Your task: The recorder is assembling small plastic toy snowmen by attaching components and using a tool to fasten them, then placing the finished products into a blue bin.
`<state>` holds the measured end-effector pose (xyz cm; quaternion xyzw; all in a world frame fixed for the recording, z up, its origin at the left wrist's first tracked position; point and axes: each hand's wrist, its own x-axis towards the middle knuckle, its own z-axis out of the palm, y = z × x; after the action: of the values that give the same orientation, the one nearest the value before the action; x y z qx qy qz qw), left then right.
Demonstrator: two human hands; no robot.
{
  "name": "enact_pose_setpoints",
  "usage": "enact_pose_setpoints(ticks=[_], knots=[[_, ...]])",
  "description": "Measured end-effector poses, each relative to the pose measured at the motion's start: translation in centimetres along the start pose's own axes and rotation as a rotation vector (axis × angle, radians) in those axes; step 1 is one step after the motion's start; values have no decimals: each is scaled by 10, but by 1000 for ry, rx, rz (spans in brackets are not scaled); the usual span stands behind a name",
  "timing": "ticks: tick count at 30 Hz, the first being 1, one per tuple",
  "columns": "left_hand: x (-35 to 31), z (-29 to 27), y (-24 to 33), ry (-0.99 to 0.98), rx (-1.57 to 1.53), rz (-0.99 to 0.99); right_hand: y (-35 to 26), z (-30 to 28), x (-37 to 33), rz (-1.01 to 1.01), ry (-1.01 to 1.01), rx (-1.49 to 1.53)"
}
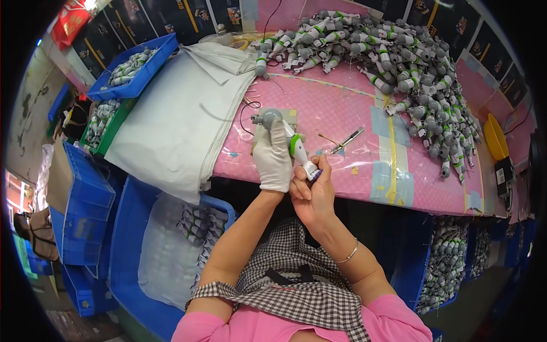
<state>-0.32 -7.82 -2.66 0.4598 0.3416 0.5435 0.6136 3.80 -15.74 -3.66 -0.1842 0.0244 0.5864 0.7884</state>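
My left hand [272, 157], in a white glove, is closed around the upper part of a grey, white and green plastic piece [297, 148]. Its round grey end stands out past the fingers, beside a thin dark cord. Bare fingers of my right hand [314, 196] pinch the piece's narrow lower end, where something purple shows; whether that is part of the piece I cannot tell. The piece is held tilted over the front of the pink-covered table [245, 154]. To the right of it lie a slim metal tool [347, 140] and a thin stick [328, 139].
A large pile of similar pieces [399, 62] covers the table's back and right. White sheets [176, 108] lie stacked at left. Blue bins [128, 245] stand below on both sides, some holding pieces. A yellow basin [496, 137] sits at the far right.
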Motion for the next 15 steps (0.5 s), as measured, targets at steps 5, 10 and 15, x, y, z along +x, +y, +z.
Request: enact_pose_setpoints(ticks=[5,10,15], knots=[[13,-28,-8,81,218,15,7,7,2,-97,-44,-97],[12,-40,28,-224,-634,-619,-1,-16,20,-836,-398,-1022],[17,-59,30,-393,-621,-663,-11,-12,16,-1013,-839,-1677]])
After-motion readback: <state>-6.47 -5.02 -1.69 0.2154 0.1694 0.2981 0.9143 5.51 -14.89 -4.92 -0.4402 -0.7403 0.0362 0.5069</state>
